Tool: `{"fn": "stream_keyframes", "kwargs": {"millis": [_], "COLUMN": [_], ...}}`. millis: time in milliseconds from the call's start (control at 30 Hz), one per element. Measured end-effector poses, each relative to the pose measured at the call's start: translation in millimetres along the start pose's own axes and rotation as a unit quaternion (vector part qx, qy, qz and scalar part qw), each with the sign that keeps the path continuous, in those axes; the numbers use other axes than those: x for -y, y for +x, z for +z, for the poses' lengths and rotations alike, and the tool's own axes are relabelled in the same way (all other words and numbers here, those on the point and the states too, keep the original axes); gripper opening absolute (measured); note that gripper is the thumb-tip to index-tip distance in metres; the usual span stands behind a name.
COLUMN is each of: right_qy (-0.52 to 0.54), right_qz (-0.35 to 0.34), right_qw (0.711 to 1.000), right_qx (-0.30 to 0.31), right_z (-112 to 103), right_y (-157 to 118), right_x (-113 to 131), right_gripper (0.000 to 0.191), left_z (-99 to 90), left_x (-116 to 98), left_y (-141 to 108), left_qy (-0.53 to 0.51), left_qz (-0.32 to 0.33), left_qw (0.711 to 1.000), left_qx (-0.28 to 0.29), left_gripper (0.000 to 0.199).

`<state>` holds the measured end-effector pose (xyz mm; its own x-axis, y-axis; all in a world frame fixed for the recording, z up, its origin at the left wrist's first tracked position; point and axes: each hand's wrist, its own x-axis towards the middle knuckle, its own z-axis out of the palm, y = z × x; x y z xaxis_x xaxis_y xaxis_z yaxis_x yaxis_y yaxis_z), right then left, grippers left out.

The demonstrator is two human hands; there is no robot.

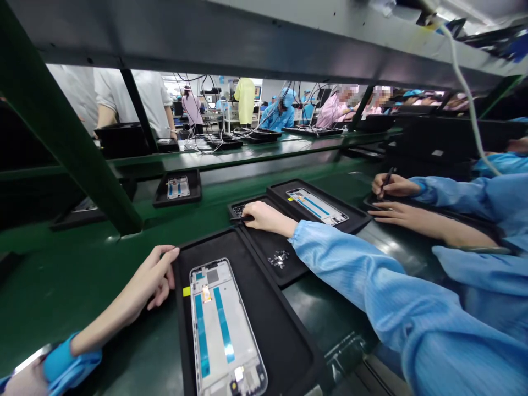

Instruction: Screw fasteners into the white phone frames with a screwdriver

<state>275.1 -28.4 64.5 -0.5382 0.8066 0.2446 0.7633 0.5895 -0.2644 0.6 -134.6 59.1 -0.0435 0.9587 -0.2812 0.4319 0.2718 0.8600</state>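
My left hand [159, 278] is at the upper left corner of a black tray [270, 324], its fingers apart and loosely bent, a fingertip touching the rim. In that tray lies a silver phone frame [235, 308] with blue strips and a yellow tab. Farther off, my right hand [266, 216] is closed around thin black tweezers [239, 219], whose tips point left over small dark parts [238, 210] in a second black tray [264, 242]. A little pile of shiny metal parts [279, 258] rests in the near part of this second tray.
Another phone frame [317, 206] lies in a tray beyond my right hand. At the right, a co-worker's hands [394, 201] work with a black tool. A green post [82, 148] slants down at the left, and a grey shelf beam [247, 44] crosses overhead. A small tray [197, 195] sits farther back.
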Motion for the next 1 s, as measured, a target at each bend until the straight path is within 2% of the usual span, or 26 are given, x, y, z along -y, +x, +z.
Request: {"fn": "stream_keyframes", "kwargs": {"millis": [67, 133, 233, 267, 367, 433, 500, 700, 900, 1000], "right_qy": [0.005, 0.013, 0.144, 0.216, 0.403, 0.464, 0.486, 0.445, 0.322, 0.288], "right_qz": [0.009, 0.022, 0.02, 0.01, -0.012, 0.0, 0.015, 0.022, -0.042, -0.067], "right_qw": [1.0, 0.999, 0.988, 0.976, 0.915, 0.883, 0.871, 0.895, 0.945, 0.955], "right_qx": [-0.016, -0.038, -0.045, -0.031, 0.038, 0.065, 0.066, 0.026, -0.04, -0.03], "right_z": [-7, -14, -20, -19, -11, -3, 5, 18, 5, 0], "right_y": [-2, -5, -9, -10, -13, -16, -19, -27, -26, -25], "right_x": [3, 9, 30, 41, 76, 95, 106, 107, 110, 109], "right_gripper": [0.011, 0.014, 0.023, 0.024, 0.021, 0.018, 0.016, 0.016, 0.011, 0.011], "left_z": [-1.0, -0.2, 5.3, 7.9, 15.8, 19.2, 20.8, 21.3, 20.5, 20.6], "left_x": [3, 3, -6, -10, -17, -15, -10, -2, -4, -5], "left_y": [3, 2, -8, -13, -23, -25, -25, -21, -21, -21], "left_qy": [-0.027, -0.047, 0.001, 0.033, 0.119, 0.148, 0.155, 0.153, 0.166, 0.165], "left_qz": [0.03, 0.101, 0.223, 0.254, 0.324, 0.347, 0.358, 0.36, 0.374, 0.374], "left_qw": [0.999, 0.991, 0.968, 0.96, 0.935, 0.924, 0.919, 0.919, 0.91, 0.911], "left_qx": [-0.034, -0.078, -0.115, -0.115, -0.078, -0.059, -0.055, -0.055, -0.057, -0.054], "left_gripper": [0.041, 0.031, 0.026, 0.026, 0.022, 0.02, 0.018, 0.02, 0.017, 0.018]}}
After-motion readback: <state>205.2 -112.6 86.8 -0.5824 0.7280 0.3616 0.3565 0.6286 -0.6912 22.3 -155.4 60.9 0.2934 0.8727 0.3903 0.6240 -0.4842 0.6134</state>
